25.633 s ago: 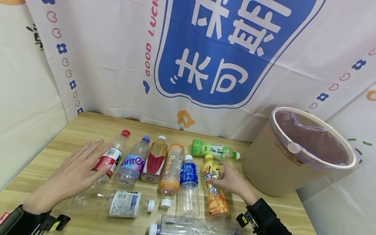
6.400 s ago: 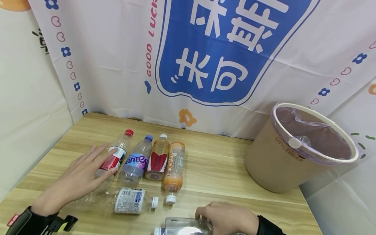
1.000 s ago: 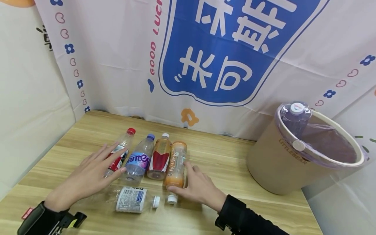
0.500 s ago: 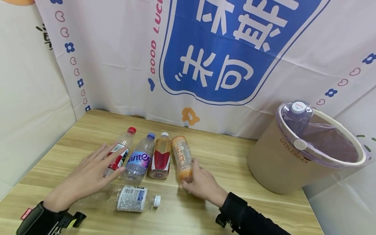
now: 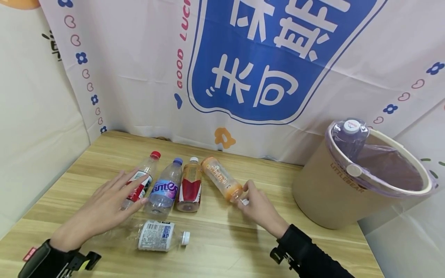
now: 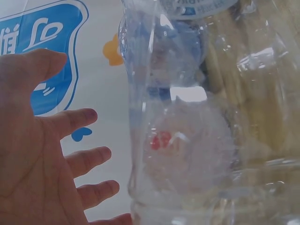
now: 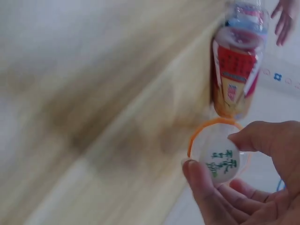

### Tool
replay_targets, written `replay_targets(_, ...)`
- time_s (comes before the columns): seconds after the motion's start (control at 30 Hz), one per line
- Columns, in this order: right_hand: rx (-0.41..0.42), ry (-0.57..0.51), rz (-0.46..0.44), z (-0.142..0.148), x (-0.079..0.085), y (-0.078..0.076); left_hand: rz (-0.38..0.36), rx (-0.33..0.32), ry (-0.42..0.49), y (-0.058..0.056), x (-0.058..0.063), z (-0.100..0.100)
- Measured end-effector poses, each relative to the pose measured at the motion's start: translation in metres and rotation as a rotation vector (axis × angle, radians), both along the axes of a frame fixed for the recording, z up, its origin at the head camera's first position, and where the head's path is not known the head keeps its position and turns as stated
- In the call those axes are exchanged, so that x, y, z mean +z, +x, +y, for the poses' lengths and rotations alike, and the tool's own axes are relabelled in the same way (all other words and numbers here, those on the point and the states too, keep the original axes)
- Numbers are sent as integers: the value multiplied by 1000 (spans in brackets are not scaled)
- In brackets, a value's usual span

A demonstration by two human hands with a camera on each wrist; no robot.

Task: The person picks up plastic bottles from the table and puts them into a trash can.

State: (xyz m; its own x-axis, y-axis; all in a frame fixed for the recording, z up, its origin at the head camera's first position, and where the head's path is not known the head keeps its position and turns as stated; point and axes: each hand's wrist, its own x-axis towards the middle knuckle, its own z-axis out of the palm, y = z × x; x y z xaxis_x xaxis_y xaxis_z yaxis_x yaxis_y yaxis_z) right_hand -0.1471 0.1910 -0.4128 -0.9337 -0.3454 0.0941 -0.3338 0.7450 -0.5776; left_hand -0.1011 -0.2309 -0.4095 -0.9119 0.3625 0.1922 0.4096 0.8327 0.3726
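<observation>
My right hand (image 5: 259,206) pinches the white cap (image 7: 220,159) of a plastic drink bottle (image 5: 221,178) with orange ends, thumb and fingertips on either side. The bottle slants on the table, cap end toward the bin. My left hand (image 5: 101,208) is spread, palm down, over the red-capped bottle (image 5: 151,165), partly hiding it. In the left wrist view its fingers stand apart beside a clear bottle (image 6: 187,150). A blue-capped bottle (image 5: 165,189) and an amber bottle (image 5: 190,187) with a red label lie between the hands.
A clear bottle (image 5: 156,235) with a white label lies crosswise in front of the row. At the right stands a beige bin (image 5: 323,193) with a purple liner; a large clear bottle (image 5: 349,141) sticks up out of it. A printed cloth (image 5: 146,96) hangs behind the wooden table (image 5: 215,258).
The orange-ended bottle's cap end has swung right, away from the amber bottle. Since the oldest frame, the green, yellow and blue-labelled bottles have left the table; the large clear one is in the bin.
</observation>
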Motion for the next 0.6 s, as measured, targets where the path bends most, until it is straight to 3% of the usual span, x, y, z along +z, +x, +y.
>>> replay_targets(0.2,-23,-29,121,12,19,-7,9,11,-13,1,1,-2)
replay_targets(0.3,-30,-3,223,21,34,-10,-8,15,-14,0,1,-2)
replay_targets(0.43,-30,-10,404,35,60,-15,-17,21,-12,0,1,-3)
replay_targets(0.6,-41,-100,572,54,105,-15,-2,23,-14,0,0,-3)
